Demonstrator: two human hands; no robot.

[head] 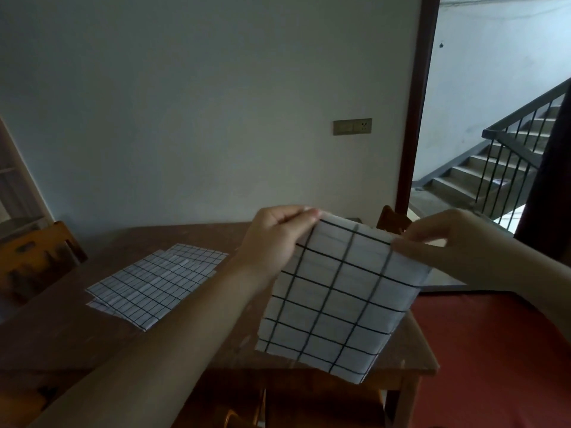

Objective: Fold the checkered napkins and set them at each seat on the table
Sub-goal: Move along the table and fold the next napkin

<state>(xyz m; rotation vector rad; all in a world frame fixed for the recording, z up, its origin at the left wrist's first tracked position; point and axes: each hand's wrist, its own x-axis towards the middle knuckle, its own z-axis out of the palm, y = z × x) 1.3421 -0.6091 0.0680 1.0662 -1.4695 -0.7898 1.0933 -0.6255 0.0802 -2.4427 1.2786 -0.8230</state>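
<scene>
A white napkin with a black grid (336,301) hangs in the air over the right part of the dark wooden table (92,332). My left hand (275,239) pinches its upper left corner and my right hand (448,242) pinches its upper right corner. The cloth looks doubled over and its lower edge hangs near the table's front edge. A flat stack of the same checkered napkins (154,282) lies on the table to the left.
A wooden chair (34,257) stands at the table's left side and another chair back (392,219) shows behind the far right corner. The floor (494,350) to the right is red. An open doorway leads to a staircase (494,168).
</scene>
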